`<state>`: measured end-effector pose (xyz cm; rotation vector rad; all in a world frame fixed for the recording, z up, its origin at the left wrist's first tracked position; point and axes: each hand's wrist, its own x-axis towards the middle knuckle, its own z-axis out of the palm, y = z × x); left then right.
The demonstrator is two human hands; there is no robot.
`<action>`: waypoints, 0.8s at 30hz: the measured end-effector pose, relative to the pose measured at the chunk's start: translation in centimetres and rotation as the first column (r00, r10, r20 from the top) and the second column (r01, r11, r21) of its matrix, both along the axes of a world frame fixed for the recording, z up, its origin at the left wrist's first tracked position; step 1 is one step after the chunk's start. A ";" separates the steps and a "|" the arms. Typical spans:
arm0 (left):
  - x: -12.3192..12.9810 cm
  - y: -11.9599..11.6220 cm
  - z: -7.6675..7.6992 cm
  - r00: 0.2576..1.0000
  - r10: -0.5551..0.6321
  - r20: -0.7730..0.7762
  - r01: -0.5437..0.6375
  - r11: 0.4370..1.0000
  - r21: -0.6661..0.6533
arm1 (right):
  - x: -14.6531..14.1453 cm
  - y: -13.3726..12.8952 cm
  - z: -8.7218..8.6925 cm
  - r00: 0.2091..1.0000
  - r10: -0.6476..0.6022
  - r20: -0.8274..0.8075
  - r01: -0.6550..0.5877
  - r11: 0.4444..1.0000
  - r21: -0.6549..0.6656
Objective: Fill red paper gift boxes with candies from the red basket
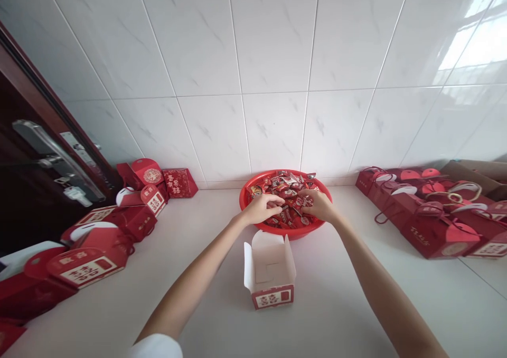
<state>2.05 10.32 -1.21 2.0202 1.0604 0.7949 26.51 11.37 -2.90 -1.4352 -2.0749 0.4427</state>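
Note:
A red plastic basket point(292, 234) stands against the wall, heaped with wrapped candies point(288, 218) mostly in red wrappers. My left hand point(262, 209) reaches over its left side, fingers apart, with nothing visible in them. On the right side of the heap, my right hand point(318, 205) has its thumb and fingers spread at the candies; its fingertips are partly among the wrappers. Between my forearms sits a small red-and-white gift box point(273, 297), its flaps up and its white inside facing me. No candy shows inside the box.
Closed red gift boxes point(137, 218) line the left side, beside a dark door point(35, 189) with a metal handle. More red boxes point(431, 231) with cord handles stand at the right, near a cardboard carton point(471, 176). A white tiled wall point(273, 131) rises behind the basket.

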 end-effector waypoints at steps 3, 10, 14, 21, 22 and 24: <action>0.9 0.5 -0.9 0.999 -0.016 0.041 0.020 0.995 -0.099 | -0.1 -0.2 -0.6 0.998 0.045 0.047 -0.047 0.998 0.045; 0.7 0.6 -1.9 0.992 0.085 0.096 -0.072 0.989 -0.130 | -0.6 -0.6 -0.8 0.989 0.010 -0.150 0.003 0.997 0.081; 0.6 0.5 -1.8 0.981 0.040 0.189 -0.018 0.993 -0.116 | -1.5 -1.5 0.3 0.772 0.069 -0.632 -0.128 0.991 -0.048; 0.6 0.0 -1.3 0.968 0.012 0.251 0.028 0.988 -0.154 | -4.0 -2.2 1.1 0.402 -0.102 -0.910 -0.391 0.879 -0.272; 0.6 0.0 -1.2 0.969 0.015 0.247 0.024 0.988 -0.154 | -4.1 -2.3 1.1 0.415 -0.110 -0.903 -0.396 0.872 -0.288; 0.6 0.0 -1.2 0.968 0.028 0.251 0.009 0.989 -0.146 | -4.2 -2.5 1.1 0.427 -0.109 -0.898 -0.389 0.874 -0.292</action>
